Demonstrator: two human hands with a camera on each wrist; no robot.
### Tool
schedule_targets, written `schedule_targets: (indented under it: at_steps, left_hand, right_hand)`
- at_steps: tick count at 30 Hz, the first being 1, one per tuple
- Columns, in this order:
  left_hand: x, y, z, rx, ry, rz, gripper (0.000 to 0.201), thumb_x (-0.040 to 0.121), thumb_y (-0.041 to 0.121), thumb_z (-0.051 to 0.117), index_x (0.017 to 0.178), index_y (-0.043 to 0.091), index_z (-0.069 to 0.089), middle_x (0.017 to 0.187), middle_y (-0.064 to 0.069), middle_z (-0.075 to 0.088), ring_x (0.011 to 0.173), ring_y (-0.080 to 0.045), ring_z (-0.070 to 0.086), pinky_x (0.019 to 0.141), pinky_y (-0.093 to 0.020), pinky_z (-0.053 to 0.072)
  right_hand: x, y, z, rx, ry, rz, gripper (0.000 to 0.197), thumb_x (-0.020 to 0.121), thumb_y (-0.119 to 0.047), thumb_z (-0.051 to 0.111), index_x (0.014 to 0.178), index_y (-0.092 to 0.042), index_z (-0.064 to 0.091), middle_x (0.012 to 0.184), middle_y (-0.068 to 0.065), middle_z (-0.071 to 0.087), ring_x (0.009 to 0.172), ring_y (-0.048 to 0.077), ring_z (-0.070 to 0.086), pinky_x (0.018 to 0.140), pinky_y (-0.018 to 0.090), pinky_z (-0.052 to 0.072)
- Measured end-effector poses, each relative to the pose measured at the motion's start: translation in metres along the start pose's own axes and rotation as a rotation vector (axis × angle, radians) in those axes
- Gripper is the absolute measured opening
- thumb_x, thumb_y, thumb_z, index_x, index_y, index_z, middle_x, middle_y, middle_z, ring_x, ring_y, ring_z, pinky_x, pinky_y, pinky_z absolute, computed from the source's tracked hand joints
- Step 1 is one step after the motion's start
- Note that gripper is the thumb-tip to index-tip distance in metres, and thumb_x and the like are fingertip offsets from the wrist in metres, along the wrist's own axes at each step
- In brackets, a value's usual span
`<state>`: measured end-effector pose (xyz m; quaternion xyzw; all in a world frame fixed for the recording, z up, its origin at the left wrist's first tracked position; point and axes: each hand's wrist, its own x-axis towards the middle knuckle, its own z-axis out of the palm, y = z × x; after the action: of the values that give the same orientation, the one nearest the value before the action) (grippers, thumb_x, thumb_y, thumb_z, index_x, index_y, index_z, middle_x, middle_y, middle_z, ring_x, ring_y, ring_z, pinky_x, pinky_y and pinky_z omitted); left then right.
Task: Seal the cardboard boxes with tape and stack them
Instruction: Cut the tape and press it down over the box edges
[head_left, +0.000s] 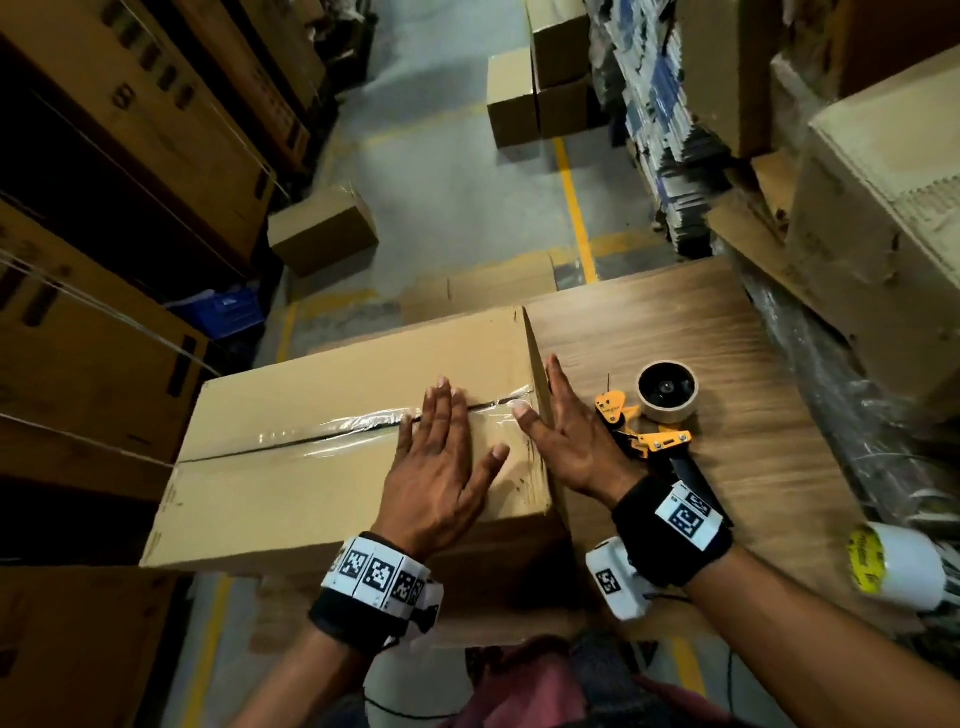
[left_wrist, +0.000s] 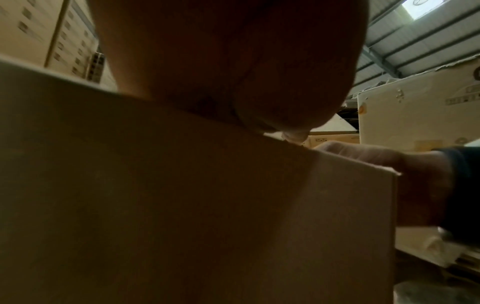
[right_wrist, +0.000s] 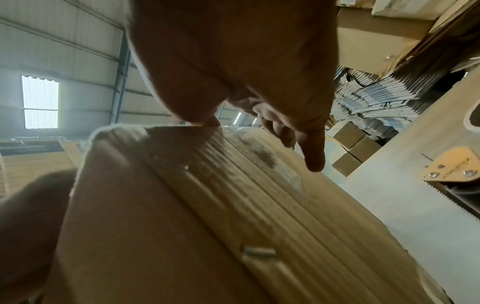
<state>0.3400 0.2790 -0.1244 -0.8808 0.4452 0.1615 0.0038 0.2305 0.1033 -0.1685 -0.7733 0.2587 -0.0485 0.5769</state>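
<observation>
A long cardboard box lies on the wooden table, with clear tape running along its top seam. My left hand lies flat on the box top at its right end, fingers straight over the tape. My right hand presses flat against the box's right end face, thumb over the top edge on the tape end. In the left wrist view the box top fills the frame under the palm. The yellow tape dispenser lies on the table right of my right hand, untouched.
Stacked cartons line the left side and more boxes tower at the right. Loose boxes sit on the aisle floor ahead. A white roll rests near the table's right front edge. Flat cardboard lies beyond the box.
</observation>
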Motion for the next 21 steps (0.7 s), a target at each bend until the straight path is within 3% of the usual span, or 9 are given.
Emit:
schedule_targets:
  at_steps: [3, 6, 9, 11, 15, 18, 21]
  left_hand:
    - [-0.008, -0.011, 0.006, 0.083, -0.054, -0.023, 0.106, 0.083, 0.089, -0.016, 0.163, 0.021, -0.020, 0.167, 0.004, -0.034, 0.153, -0.009, -0.033, 0.128, -0.045, -0.014]
    - [-0.002, -0.012, 0.006, 0.068, -0.063, -0.034, 0.111, 0.079, 0.093, -0.015, 0.164, 0.022, -0.018, 0.168, 0.007, -0.031, 0.154, -0.009, -0.031, 0.126, -0.047, -0.019]
    - [0.000, -0.014, 0.001, 0.061, -0.046, -0.046, 0.113, 0.078, 0.094, -0.016, 0.164, 0.021, -0.017, 0.169, 0.006, -0.030, 0.154, -0.009, -0.030, 0.125, -0.049, -0.019]
    - [-0.005, -0.023, -0.002, 0.058, -0.019, -0.090, 0.115, 0.077, 0.094, -0.017, 0.164, 0.019, -0.018, 0.169, 0.004, -0.030, 0.154, -0.010, -0.030, 0.126, -0.048, -0.018]
    - [-0.014, -0.040, -0.004, 0.041, -0.056, -0.140, 0.121, 0.071, 0.097, -0.018, 0.164, 0.020, -0.017, 0.168, 0.006, -0.031, 0.154, -0.009, -0.030, 0.127, -0.050, -0.015]
    - [-0.011, -0.040, -0.003, 0.040, -0.068, -0.144, 0.120, 0.075, 0.099, -0.009, 0.165, 0.019, -0.016, 0.169, 0.007, -0.028, 0.155, -0.011, -0.027, 0.126, -0.054, -0.013]
    - [-0.011, -0.040, -0.003, 0.043, -0.062, -0.134, 0.121, 0.075, 0.099, -0.008, 0.165, 0.018, -0.014, 0.170, 0.005, -0.027, 0.156, -0.013, -0.026, 0.126, -0.056, -0.012]
  right_hand:
    - [0.007, 0.003, -0.002, -0.045, -0.042, 0.010, 0.085, 0.102, -0.061, 0.046, 0.163, -0.038, -0.008, 0.170, -0.001, 0.022, 0.154, 0.021, 0.028, 0.126, 0.046, 0.026]
    - [0.013, 0.003, -0.002, -0.068, -0.055, 0.014, 0.077, 0.103, -0.059, 0.043, 0.164, -0.038, 0.000, 0.169, -0.004, 0.026, 0.153, 0.021, 0.031, 0.125, 0.046, 0.028]
    - [0.022, 0.003, -0.008, -0.066, -0.049, -0.006, 0.082, 0.094, -0.069, 0.041, 0.164, -0.040, 0.008, 0.164, -0.007, 0.037, 0.149, 0.018, 0.038, 0.122, 0.046, 0.034]
    - [0.027, -0.002, -0.014, -0.048, -0.064, -0.019, 0.082, 0.094, -0.067, 0.044, 0.164, -0.039, 0.011, 0.162, -0.010, 0.040, 0.147, 0.014, 0.040, 0.122, 0.043, 0.034]
    - [0.026, -0.011, -0.022, -0.149, -0.025, -0.084, 0.077, 0.106, -0.049, 0.046, 0.165, -0.029, 0.001, 0.169, -0.012, 0.013, 0.154, 0.005, 0.014, 0.126, 0.031, 0.018]
    - [0.017, -0.027, -0.024, -0.453, -0.046, -0.234, 0.085, 0.099, -0.073, 0.025, 0.165, -0.029, -0.005, 0.171, -0.007, -0.018, 0.156, 0.007, -0.017, 0.126, 0.034, 0.003]
    - [0.014, -0.041, -0.026, -0.870, -0.276, -0.271, 0.102, 0.081, -0.089, -0.009, 0.164, -0.031, -0.004, 0.167, -0.010, -0.028, 0.152, 0.009, -0.031, 0.128, 0.046, -0.004]
